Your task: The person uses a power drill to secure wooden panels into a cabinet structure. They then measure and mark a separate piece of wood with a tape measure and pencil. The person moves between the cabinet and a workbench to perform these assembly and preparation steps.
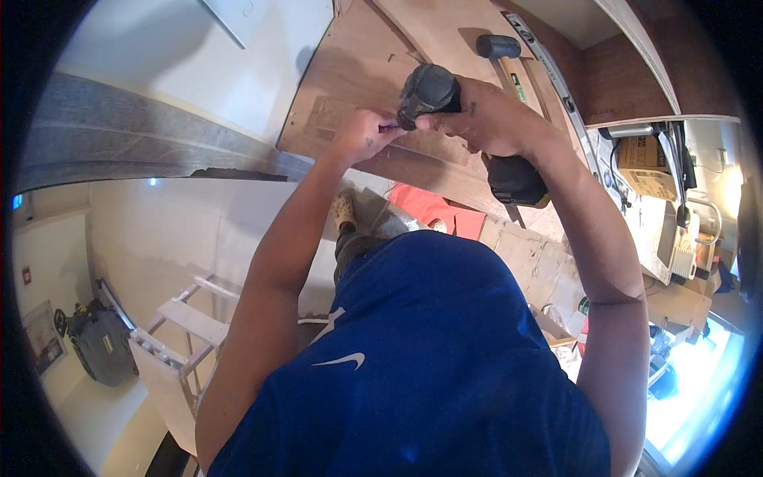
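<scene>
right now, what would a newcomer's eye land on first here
The blue shirt fills the lower middle, so it likely catches first. Next comes the black power tool in the right hand at upper centre, the left hand close beside it. A black-headed mallet lies beyond, toward the top right.

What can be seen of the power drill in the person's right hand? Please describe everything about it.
The power drill looks mostly black, apparently plastic. Its rounded body is at the upper left; a blocky base, probably the battery, shows at the lower right. No cord is visible. The right hand wraps around the grip between them, hiding most of it. The drill is held in front of a wooden panel. The left hand is close to its body; contact is unclear. No bit can be made out.
</scene>
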`<state>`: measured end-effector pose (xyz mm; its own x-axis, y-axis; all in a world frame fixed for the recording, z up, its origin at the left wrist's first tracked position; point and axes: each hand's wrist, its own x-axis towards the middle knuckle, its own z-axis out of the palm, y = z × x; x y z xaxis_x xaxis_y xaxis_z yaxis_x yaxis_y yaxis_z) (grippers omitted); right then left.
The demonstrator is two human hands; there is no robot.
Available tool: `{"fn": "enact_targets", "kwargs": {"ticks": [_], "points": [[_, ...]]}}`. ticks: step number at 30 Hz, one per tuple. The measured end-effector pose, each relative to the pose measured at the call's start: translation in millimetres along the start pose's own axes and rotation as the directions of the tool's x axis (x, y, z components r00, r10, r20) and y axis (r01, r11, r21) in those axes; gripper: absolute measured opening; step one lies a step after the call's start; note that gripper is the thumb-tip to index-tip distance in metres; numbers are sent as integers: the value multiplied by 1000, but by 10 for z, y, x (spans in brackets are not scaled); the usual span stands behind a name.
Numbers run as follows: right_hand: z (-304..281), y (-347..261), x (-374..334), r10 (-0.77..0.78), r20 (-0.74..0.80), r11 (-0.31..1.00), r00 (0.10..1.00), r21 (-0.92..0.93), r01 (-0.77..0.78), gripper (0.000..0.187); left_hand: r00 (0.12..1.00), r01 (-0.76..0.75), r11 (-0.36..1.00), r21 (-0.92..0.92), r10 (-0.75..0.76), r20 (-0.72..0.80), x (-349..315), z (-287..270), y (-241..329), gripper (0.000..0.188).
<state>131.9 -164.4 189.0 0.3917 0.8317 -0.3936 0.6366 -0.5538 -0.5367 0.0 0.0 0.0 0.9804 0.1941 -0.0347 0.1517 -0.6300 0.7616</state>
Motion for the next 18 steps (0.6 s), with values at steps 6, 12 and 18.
{"fn": "enact_targets", "kwargs": {"ticks": [6,12,18], "points": [[22,-38,-69,25,10,999,1000,-35,-25,63,999,31,999,-37,-31,5,-66,68,17,23],[12,-34,-64,-3,5,1000,1000,8,3,66,1000,-10,1000,-20,9,-18,-51,60,3,25],[18,9,-19,34,15,999,999,-16,-34,66,1000,6,999,-36,-6,-9,-36,46,19,23]]}}
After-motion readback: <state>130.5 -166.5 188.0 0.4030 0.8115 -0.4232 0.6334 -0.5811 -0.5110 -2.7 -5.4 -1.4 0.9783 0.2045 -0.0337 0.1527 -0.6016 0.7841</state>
